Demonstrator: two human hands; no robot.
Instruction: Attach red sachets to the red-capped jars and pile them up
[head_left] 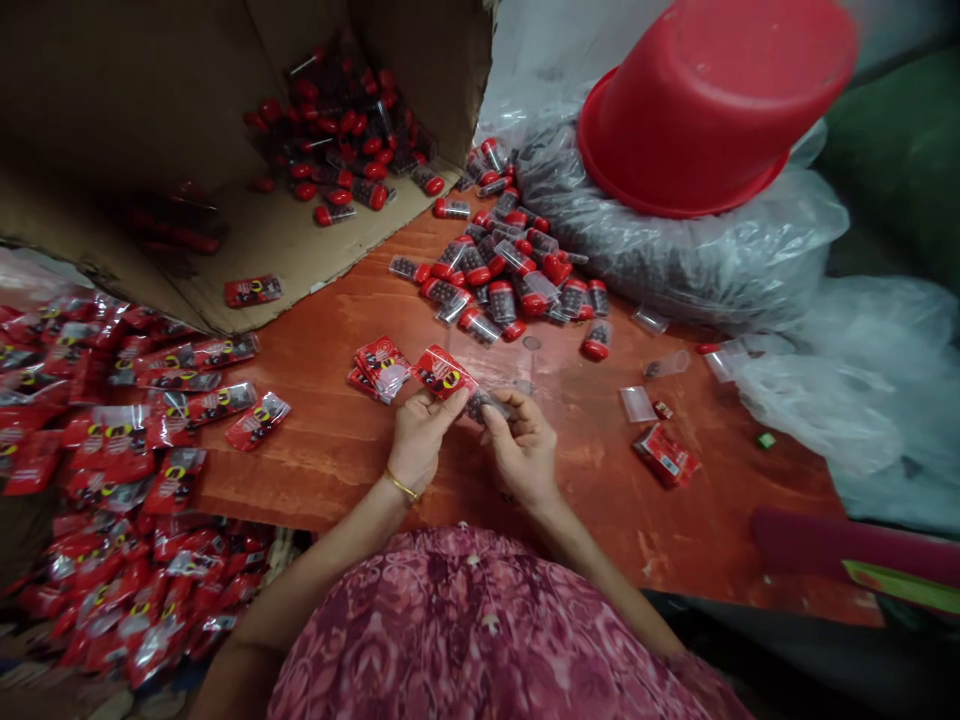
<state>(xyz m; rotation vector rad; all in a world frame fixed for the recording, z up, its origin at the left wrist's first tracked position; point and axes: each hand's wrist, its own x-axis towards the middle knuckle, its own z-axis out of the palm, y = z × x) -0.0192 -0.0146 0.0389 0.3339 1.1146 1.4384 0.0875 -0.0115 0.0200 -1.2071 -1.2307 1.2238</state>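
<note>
My left hand (420, 432) pinches a red printed sachet (444, 372) by its lower edge, just above the red-brown table (337, 440). My right hand (521, 445) holds a small clear vial of dark pellets (484, 404) right beside the sachet's open end. A small stack of flat red sachets (379, 368) lies just left of my hands. A heap of red-capped filled vials (506, 275) sits beyond my hands.
A big pile of filled sachets (112, 450) covers the left side. An open cardboard box (247, 150) with more vials lies at the back left. A red basin (705, 100) rests on a plastic bag of dark pellets (675, 240). A red packet (666, 455) lies right.
</note>
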